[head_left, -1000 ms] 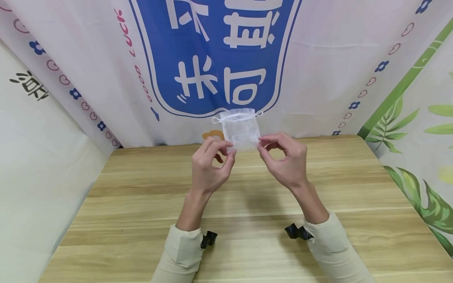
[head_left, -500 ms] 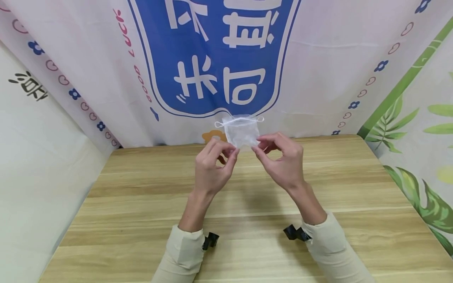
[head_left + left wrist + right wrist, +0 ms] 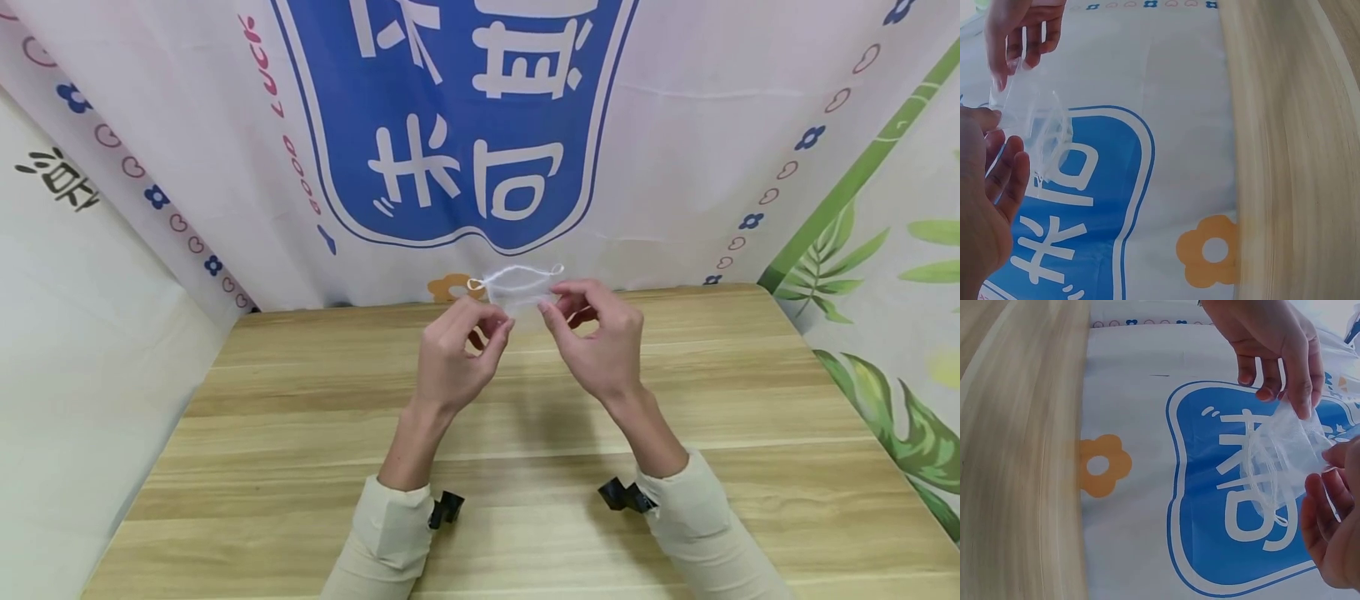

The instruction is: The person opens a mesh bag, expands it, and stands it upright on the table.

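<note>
A small sheer white drawstring pouch (image 3: 520,285) hangs in the air above the far edge of the table, its mouth pointing away with a cord loop at each side. My left hand (image 3: 457,354) pinches its near left corner between thumb and forefinger. At the near right corner, my right hand (image 3: 606,342) pinches it the same way. The right wrist view shows the thin see-through pouch (image 3: 1285,456) stretched between both hands, and the left wrist view shows the same pouch (image 3: 1035,134). Nothing can be made out inside it.
The wood-grain table (image 3: 517,517) spreads below both hands. Behind its far edge hangs a white curtain (image 3: 660,183) with a blue printed panel and an orange flower. A leaf-patterned cloth (image 3: 885,333) hangs at the right, a plain pale one (image 3: 82,333) at the left.
The pouch has tipped away and lowered, so its mouth now shows as a narrow opening and its front looks shorter. Both hands shifted slightly and still pinch the corners.
</note>
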Motion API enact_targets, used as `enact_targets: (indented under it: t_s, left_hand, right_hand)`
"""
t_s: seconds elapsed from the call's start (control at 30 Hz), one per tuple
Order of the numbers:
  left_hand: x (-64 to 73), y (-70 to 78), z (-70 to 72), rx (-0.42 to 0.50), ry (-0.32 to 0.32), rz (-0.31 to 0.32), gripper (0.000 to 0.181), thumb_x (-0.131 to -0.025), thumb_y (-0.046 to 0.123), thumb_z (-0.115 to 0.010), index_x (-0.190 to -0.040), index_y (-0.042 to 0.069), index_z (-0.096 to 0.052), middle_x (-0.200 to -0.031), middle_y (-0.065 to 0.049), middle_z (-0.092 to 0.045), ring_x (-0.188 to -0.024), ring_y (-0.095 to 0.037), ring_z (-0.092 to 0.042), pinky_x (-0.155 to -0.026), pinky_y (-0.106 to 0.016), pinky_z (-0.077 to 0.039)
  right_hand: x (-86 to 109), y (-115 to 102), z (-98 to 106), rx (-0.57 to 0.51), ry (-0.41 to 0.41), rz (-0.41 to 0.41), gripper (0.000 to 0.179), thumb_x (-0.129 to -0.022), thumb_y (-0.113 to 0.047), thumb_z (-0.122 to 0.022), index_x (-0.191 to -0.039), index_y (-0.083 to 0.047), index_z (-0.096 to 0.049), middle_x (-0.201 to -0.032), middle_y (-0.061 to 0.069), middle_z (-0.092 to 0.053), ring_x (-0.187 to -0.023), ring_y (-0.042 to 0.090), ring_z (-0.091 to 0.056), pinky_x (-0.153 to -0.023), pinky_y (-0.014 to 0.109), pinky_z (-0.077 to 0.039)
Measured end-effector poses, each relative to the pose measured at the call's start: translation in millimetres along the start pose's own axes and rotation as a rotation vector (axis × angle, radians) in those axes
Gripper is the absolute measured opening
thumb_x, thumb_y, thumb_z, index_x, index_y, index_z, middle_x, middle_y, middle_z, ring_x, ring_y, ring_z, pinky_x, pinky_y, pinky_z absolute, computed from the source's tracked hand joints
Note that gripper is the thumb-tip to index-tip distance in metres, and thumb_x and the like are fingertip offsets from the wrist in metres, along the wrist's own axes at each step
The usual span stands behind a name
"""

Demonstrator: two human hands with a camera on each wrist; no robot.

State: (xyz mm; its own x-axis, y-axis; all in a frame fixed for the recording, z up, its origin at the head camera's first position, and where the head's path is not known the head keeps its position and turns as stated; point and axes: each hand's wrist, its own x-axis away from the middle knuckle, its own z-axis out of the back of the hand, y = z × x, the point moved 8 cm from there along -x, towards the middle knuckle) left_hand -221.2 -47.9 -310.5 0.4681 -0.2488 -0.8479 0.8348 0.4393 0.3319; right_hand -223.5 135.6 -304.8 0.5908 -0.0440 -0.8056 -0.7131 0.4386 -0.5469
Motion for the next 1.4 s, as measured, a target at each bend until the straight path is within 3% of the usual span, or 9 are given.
enact_targets:
  t_s: [0.23,0.53,0.73,0.87,1.0,1.23,1.4]
  left_hand:
    - [0.5,-2.4,-0.5,-0.007,-0.001,0.014,0.011,-0.091,-0.002,-0.080,-0.096,0.000,-0.070,-0.081,-0.011,-0.068,-0.069,-0.020,-0.067,-0.056,-0.025,-0.058]
    - [0.4,-5.3,-2.6,0.025,-0.030,0.045,0.014,-0.091,-0.001,-0.081,-0.101,-0.003,-0.070,-0.080,-0.012,-0.067,-0.068,-0.021,-0.067,-0.056,-0.026,-0.059]
    - [0.8,-7.1,-3.8,-0.059,-0.051,0.079,0.028,-0.089,0.007,-0.086,-0.111,-0.003,-0.071,-0.083,-0.012,-0.064,-0.068,-0.021,-0.062,-0.056,-0.026,-0.057]
    - [0.8,-8.3,-2.9,-0.121,-0.027,0.107,0.023,-0.090,0.008,-0.085,-0.107,-0.002,-0.074,-0.081,-0.011,-0.062,-0.067,-0.021,-0.061,-0.055,-0.027,-0.055]
    - [0.6,-10.0,-0.9,-0.121,0.007,0.133,0.011,-0.095,0.007,-0.080,-0.098,-0.002,-0.074,-0.079,-0.011,-0.063,-0.065,-0.021,-0.062,-0.054,-0.026,-0.056]
    - [1.3,-11.1,3.2,-0.136,0.058,0.154,0.010,-0.098,0.007,-0.075,-0.096,-0.001,-0.072,-0.078,-0.011,-0.064,-0.065,-0.021,-0.064,-0.052,-0.027,-0.056]
    - [1.5,-9.8,0.2,-0.131,0.032,0.139,0.013,-0.096,0.009,-0.079,-0.100,-0.002,-0.073,-0.079,-0.010,-0.064,-0.066,-0.020,-0.063,-0.053,-0.025,-0.057]
  right_hand:
    - [-0.3,2.3,-4.2,0.029,-0.071,-0.029,0.031,-0.085,-0.008,-0.090,-0.108,0.006,-0.076,-0.079,0.012,-0.074,-0.066,0.020,-0.069,-0.062,0.022,-0.060]
    - [-0.8,-0.4,-4.4,0.076,-0.086,0.019,0.027,-0.084,-0.005,-0.090,-0.106,0.004,-0.076,-0.076,0.011,-0.074,-0.063,0.018,-0.068,-0.060,0.024,-0.059]
    - [-0.2,-0.6,-7.8,0.051,-0.116,0.025,0.025,-0.085,-0.001,-0.088,-0.106,0.005,-0.076,-0.076,0.010,-0.074,-0.062,0.017,-0.069,-0.061,0.021,-0.060]
    - [0.6,-2.6,-9.5,0.037,-0.144,0.026,0.027,-0.085,-0.002,-0.089,-0.108,0.004,-0.076,-0.078,0.011,-0.074,-0.063,0.016,-0.069,-0.062,0.022,-0.061]
    - [0.7,-4.8,-10.0,0.033,-0.154,0.039,0.028,-0.084,-0.001,-0.090,-0.108,0.004,-0.076,-0.078,0.012,-0.074,-0.064,0.016,-0.069,-0.061,0.023,-0.061]
    - [0.9,-6.0,-10.8,0.021,-0.153,0.045,0.029,-0.083,0.000,-0.090,-0.108,0.004,-0.076,-0.077,0.010,-0.074,-0.063,0.015,-0.067,-0.060,0.024,-0.060]
    - [2.4,-4.2,-12.1,0.022,-0.137,0.039,0.026,-0.085,0.001,-0.087,-0.108,0.004,-0.075,-0.076,0.010,-0.073,-0.062,0.016,-0.067,-0.058,0.026,-0.061]
